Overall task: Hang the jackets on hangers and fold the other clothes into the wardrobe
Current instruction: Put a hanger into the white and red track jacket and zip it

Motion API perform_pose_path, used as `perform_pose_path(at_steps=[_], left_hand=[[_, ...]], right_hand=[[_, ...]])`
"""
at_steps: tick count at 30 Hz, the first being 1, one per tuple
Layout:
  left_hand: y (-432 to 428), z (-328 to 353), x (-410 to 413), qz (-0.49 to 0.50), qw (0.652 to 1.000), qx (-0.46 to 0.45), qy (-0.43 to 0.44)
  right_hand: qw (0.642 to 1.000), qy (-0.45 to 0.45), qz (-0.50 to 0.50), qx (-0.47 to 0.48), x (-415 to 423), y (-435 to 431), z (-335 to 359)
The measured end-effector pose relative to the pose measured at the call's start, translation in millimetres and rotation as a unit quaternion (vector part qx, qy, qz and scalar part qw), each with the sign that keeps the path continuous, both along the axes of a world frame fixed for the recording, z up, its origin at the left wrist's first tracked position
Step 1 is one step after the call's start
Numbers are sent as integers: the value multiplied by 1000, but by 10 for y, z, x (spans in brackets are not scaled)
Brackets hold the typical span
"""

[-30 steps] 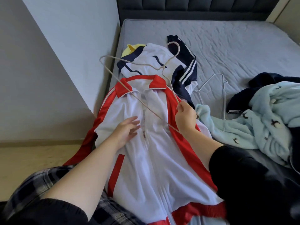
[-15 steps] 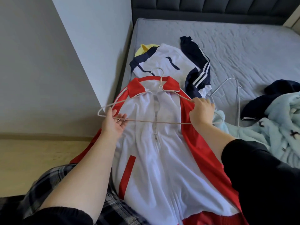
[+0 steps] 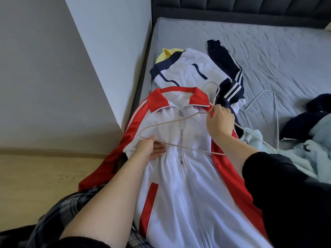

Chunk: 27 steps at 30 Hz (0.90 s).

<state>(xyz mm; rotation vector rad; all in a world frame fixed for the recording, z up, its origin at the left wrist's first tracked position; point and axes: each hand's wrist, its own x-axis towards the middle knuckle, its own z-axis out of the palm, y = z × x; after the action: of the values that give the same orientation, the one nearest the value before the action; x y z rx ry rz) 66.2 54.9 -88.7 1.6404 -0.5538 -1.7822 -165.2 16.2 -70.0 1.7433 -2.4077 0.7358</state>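
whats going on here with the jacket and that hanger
A person is putting a red and white jacket on a beige hanger. The jacket lies flat at the edge of the bed. The right hand grips the hanger just below its hook, and the left hand holds its bottom bar. The hanger lies on top of the jacket, not yet inside. A navy and white jacket and a white hanger lie beyond.

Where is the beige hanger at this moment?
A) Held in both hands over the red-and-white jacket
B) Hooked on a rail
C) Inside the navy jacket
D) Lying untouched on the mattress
A: the right hand grips the hanger near its hook and the left hand holds its far corner, over the jacket.
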Motion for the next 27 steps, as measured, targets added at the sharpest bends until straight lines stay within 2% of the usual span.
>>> perform_pose_path(at_steps=[3, 6, 8, 10, 12, 14, 16, 19, 23, 27], left_hand=[[-134, 5, 8, -8, 998, -59, -27], [-302, 110, 132, 77, 986, -133, 66], [-372, 224, 244, 61, 977, -184, 86], [-432, 258, 320, 9, 976, -210, 62], [-473, 185, 385, -27, 968, -241, -60], [-497, 49, 433, -61, 930, -283, -227], [-475, -50, 430, -98, 908, -290, -285], [-467, -140, 376, -137, 915, -271, -266], [-558, -74, 367, -128, 933, -241, -234], [-577, -68, 312, -215, 908, -285, -221]], right_hand=[[998, -49, -7, -28, -151, -180, 73], [996, -63, -8, 67, -218, -313, 146], [992, -52, 8, 118, -186, -409, 149], [989, -50, 9, 136, -110, -509, 121], [994, -15, 0, 112, -30, -590, 98], [997, 40, -16, 63, 46, -636, 114], [997, 75, -8, 31, 118, -688, 155], [992, 121, 34, 8, 203, -811, 207], [986, 149, 76, 4, 298, -974, 241], [985, 126, 96, -61, 369, -1072, 366]])
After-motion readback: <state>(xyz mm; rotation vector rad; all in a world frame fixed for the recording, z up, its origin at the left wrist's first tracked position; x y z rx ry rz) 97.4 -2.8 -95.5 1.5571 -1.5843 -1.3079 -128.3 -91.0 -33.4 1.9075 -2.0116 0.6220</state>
